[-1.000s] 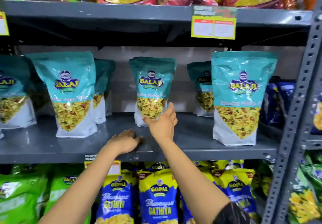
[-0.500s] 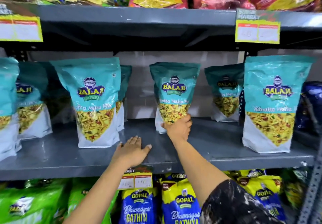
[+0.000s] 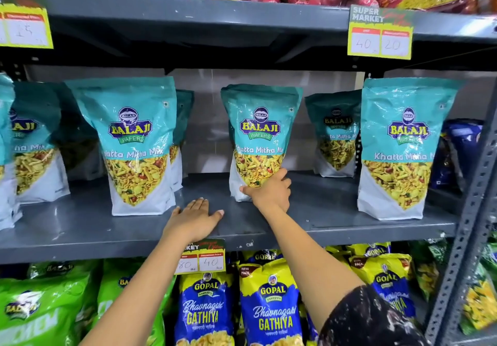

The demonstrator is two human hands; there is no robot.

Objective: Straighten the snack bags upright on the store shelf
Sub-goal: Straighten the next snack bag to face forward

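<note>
Since a moment ago the right hand (image 3: 270,191) has closed, seemingly gripping, on the upright bag (image 3: 259,141) reading "BALAJI WAFERS Khatta Mitha Mix"; left hand (image 3: 193,219) remains spread flat on the shelf (image 3: 80,224) just beside.

One head-worn view faces the grey middle shelf (image 3: 80,227) squarely from close, at arm's reach; upper shelf at 12 o'clock, Gopal bags (image 3: 271,302) at 6 o'clock.

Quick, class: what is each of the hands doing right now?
Left hand: open, palm flat on the middle shelf, holding nothing.
Right hand: closed on the lower part of the middle Balaji bag.
</note>
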